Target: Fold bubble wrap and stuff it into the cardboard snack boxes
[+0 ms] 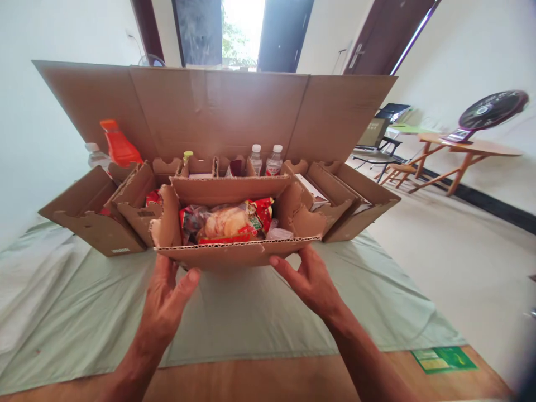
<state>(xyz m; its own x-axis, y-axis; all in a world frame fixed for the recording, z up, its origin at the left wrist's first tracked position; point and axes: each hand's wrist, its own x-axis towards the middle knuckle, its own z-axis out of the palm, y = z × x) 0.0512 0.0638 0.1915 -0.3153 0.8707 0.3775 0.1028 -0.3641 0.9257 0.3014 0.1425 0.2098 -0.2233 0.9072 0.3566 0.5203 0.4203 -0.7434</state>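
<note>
A cardboard box with its open top tilted toward me is between my two hands. My left hand grips its lower left front, thumb on the near face and the other fingers partly hidden beneath. On the lower right front, my right hand holds it in the same way. Inside the box lies a red and clear food packet with pale round pieces showing. Beside it is a clear plastic item whose kind I cannot make out.
Cardboard bins flank the box, and a tall cardboard panel stands behind. An orange bottle and clear bottles rise from the bins. Pale green cloth covers the table; a green packet lies at its front right.
</note>
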